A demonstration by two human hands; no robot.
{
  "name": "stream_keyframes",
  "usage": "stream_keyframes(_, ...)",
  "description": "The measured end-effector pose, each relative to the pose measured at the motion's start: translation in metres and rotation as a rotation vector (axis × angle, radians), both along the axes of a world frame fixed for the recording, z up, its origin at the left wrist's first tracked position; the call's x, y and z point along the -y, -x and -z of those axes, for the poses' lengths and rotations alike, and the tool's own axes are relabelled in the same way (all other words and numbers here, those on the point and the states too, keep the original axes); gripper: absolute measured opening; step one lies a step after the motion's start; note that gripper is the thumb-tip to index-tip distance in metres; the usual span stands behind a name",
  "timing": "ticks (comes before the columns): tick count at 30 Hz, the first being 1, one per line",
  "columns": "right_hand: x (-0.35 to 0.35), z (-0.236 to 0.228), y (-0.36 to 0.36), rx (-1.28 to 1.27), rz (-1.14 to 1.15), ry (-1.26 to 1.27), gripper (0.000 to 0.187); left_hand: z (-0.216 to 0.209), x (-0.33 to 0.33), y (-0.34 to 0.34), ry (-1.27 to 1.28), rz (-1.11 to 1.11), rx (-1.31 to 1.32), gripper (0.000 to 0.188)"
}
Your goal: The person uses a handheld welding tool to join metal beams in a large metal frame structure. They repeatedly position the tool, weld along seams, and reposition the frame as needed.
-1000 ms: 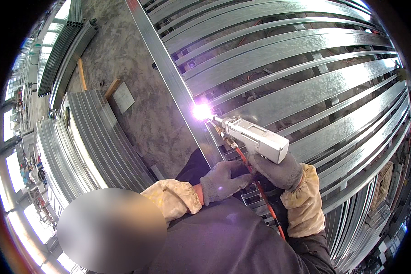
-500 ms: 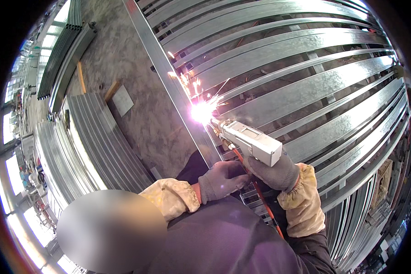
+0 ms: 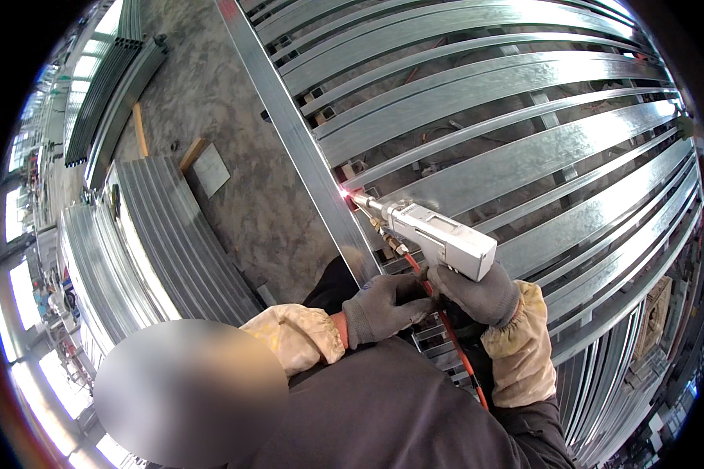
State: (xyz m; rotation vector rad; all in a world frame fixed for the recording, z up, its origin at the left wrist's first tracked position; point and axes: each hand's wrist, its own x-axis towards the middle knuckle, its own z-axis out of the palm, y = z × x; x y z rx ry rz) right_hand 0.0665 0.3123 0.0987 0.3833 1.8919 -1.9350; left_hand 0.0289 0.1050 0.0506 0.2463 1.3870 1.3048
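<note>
My right hand (image 3: 481,297), in a grey glove, is wrapped around the handle of a white handheld welding gun (image 3: 446,236). The gun's metal nozzle (image 3: 368,202) touches or nearly touches the inner edge of a long galvanized steel tube (image 3: 293,141), where a crossbar (image 3: 477,121) meets it. A small pink-red glow shows at the tip. My left hand (image 3: 385,311), also gloved, has curled fingers beside an orange hose (image 3: 455,348) below the gun. Whether those fingers grip the hose or press against the right hand is hidden.
Several parallel galvanized bars (image 3: 524,160) spread to the right with gaps between them. Stacked steel profiles (image 3: 160,227) lie at the left on the concrete floor (image 3: 235,172), near a pale flat plate (image 3: 210,170) and wooden strips. Darker tubes (image 3: 113,94) lie farther off.
The bright white-purple arc and flying sparks have gone, leaving a small red glow. The gun and my right hand have shifted slightly right and down; the left hand has hardly moved.
</note>
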Motion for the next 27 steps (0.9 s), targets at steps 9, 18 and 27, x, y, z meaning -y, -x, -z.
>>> stream_keyframes(9, -0.001, 0.010, 0.001, 0.018, -0.034, 0.000, 0.036, -0.018, -0.002, 0.016, 0.104, 0.105, 0.069, 0.035)
stream_keyframes(18, 0.008, 0.003, 0.000, 0.043, 0.061, 0.047, 0.033, -0.012, 0.003, 0.006, 0.098, 0.020, 0.170, 0.033)
stream_keyframes(27, 0.010, 0.001, 0.001, 0.029, 0.056, 0.070, 0.032, 0.000, 0.002, -0.008, -0.012, -0.131, 0.191, 0.031)
